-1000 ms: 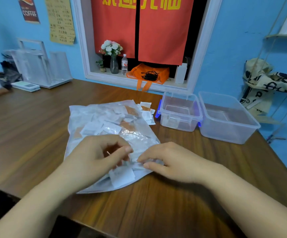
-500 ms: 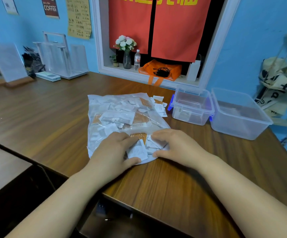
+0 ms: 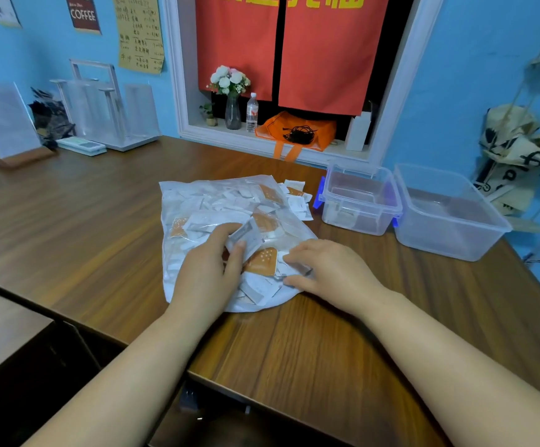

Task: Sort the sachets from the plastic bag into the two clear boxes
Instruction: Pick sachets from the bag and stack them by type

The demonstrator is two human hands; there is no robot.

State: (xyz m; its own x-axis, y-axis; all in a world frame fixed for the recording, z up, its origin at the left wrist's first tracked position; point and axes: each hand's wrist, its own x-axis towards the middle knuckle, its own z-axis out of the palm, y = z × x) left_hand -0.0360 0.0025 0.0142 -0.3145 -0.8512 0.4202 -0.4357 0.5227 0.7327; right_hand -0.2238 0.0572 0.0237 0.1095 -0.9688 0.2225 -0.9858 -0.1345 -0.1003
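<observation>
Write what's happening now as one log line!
left hand pinches white sachet | right hand holds plastic bag edge | small clear box, large clear box stand right of bag

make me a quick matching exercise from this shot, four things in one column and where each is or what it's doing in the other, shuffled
Things:
1. left hand
2. smaller clear box
3. water bottle
4. orange sachet

Places or states:
a. on the window sill beside the flower vase
b. at the plastic bag's near end, between the left hand and the right hand
c. pinches a white sachet
d. on the table, left of the larger clear box

Pairs: 1-c, 2-d, 3-a, 4-b
</observation>
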